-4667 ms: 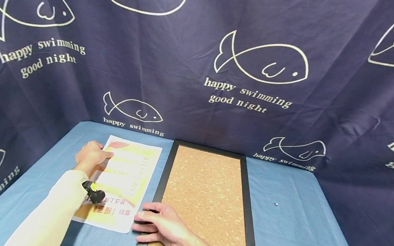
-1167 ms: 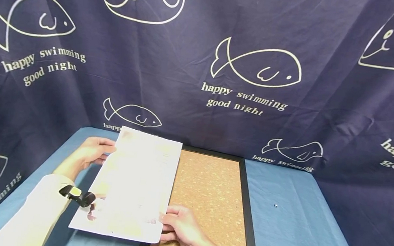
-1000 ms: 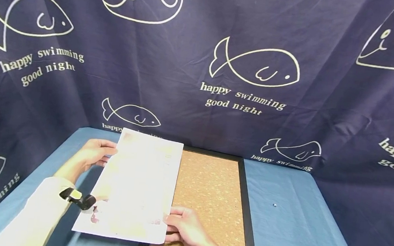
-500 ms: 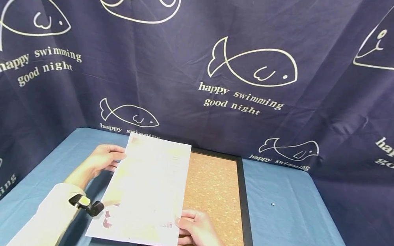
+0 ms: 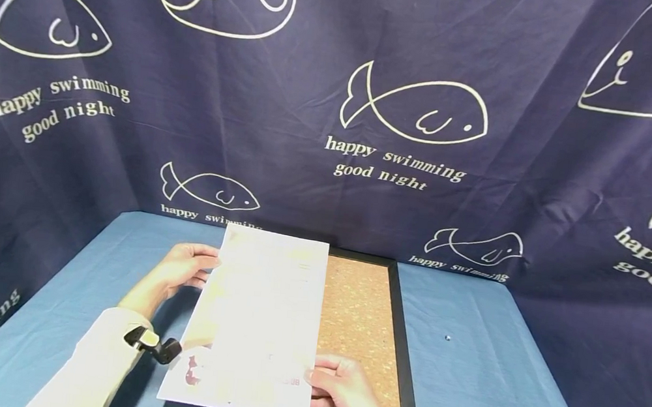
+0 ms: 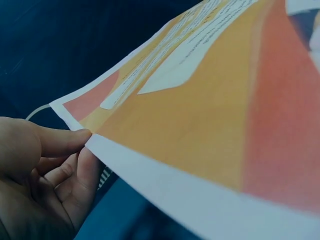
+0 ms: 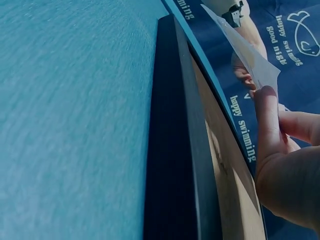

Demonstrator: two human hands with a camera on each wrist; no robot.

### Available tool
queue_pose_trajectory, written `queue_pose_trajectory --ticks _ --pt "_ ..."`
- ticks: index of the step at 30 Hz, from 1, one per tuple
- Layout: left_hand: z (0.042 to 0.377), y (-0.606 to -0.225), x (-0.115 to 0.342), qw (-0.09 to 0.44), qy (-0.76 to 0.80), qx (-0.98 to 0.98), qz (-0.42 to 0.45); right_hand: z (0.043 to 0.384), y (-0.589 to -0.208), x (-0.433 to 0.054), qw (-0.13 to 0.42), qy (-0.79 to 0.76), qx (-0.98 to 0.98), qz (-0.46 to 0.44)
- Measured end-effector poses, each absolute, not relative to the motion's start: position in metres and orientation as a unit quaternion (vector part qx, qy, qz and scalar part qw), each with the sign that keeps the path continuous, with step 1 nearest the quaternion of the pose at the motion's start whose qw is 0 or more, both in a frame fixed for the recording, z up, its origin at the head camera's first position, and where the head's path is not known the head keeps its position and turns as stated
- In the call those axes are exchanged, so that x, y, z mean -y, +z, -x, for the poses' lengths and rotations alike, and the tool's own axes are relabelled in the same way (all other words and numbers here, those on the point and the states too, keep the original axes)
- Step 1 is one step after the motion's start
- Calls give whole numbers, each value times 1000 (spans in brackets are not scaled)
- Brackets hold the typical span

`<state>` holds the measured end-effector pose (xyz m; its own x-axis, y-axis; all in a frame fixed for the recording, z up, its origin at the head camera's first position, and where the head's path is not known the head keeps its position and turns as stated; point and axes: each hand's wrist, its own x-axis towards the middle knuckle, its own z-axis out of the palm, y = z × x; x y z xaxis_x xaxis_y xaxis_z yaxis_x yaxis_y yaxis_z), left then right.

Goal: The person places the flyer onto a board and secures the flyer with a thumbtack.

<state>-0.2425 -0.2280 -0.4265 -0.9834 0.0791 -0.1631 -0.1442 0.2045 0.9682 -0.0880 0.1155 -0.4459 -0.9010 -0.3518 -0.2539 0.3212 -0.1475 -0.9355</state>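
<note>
A printed paper sheet [image 5: 261, 322], glaring white in the head view, is held up in the air by both hands. In the left wrist view its orange and red print [image 6: 200, 125] shows clearly. My left hand [image 5: 184, 265] pinches the sheet's left edge near the far corner between thumb and fingers. My right hand [image 5: 346, 392] pinches its right edge near the close corner. Below lies a cork board [image 5: 358, 324] in a black frame [image 5: 399, 328]; the sheet hides its left part. The right wrist view shows the frame's raised side [image 7: 175, 140] beneath my right hand [image 7: 285, 155].
A blue cloth [image 5: 467, 387] covers the table. One tiny shiny object [image 5: 447, 338] lies on it, right of the board; its kind is too small to tell. A dark blue curtain [image 5: 312, 97] with white fish prints hangs behind and at the sides.
At first the sheet lay on the cloth left of the board, with my right hand beside it. Both hands have since lifted it and carried it rightward, partly over the board.
</note>
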Motion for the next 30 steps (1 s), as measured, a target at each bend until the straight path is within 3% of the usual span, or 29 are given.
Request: queue_pose_trajectory --ticks 30 --pt "247 -437 167 114 672 -732 -2 81 -450 -179 223 -745 -629 2"
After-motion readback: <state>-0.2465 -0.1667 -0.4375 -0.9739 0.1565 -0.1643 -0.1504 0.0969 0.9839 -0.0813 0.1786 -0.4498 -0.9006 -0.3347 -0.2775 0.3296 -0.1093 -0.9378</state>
